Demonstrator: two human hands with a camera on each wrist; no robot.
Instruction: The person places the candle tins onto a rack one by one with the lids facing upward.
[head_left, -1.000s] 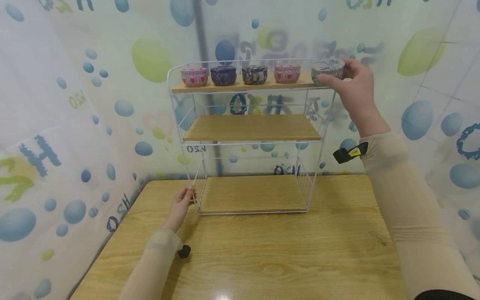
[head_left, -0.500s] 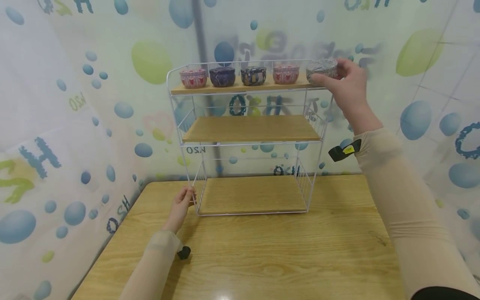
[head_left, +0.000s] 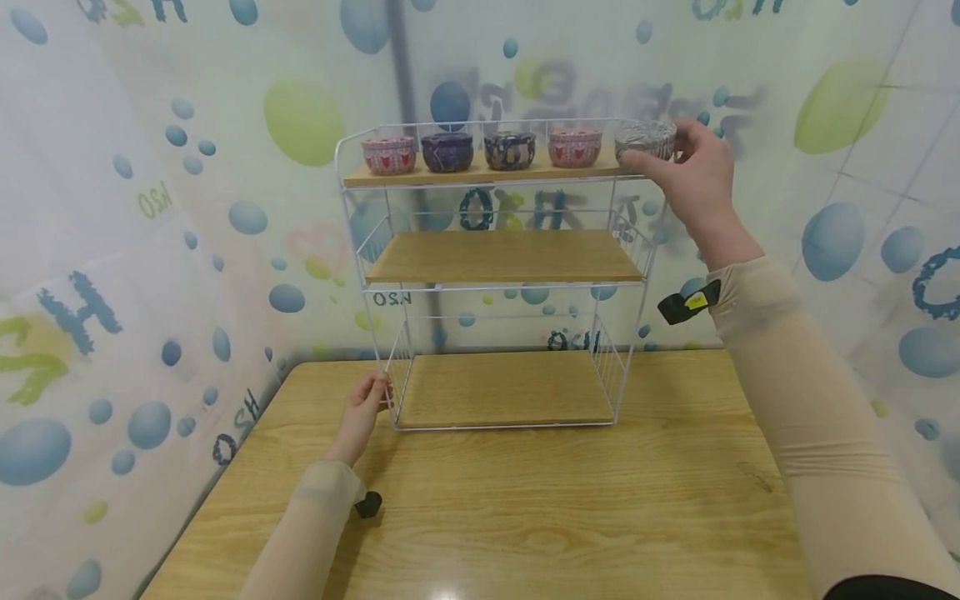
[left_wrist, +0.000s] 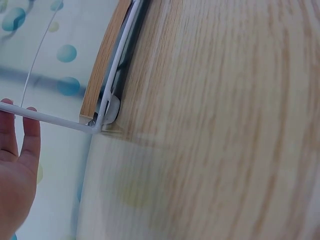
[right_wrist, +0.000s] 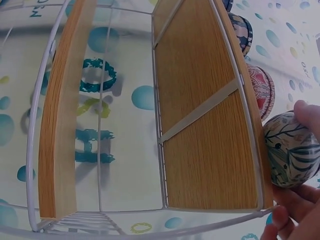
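A white wire rack with three wooden shelves [head_left: 502, 257] stands on the table. On its top shelf, at the right end, a small round tin [head_left: 645, 140] with a grey-green leaf pattern is pinched between the thumb and fingers of my right hand [head_left: 705, 171]. From below, the right wrist view shows this leaf-patterned tin [right_wrist: 291, 150] at the shelf's edge. To its left stand a pink tin [head_left: 574, 147], a dark patterned tin [head_left: 509, 151], a dark blue tin [head_left: 447, 152] and another pink tin [head_left: 389, 155]. My left hand [head_left: 365, 400] grips the rack's lower left post [left_wrist: 55, 119].
The wooden table [head_left: 510, 508] runs forward from the rack. Printed curtain-like walls [head_left: 150, 250] with blue and green spots close in behind and at both sides. A low wire rail [head_left: 525, 122] runs along the back of the top shelf.
My right hand and the leaf-patterned tin have shifted slightly left, mostly in the first half second, closing the gap to the pink tin. My left hand stays on the post.
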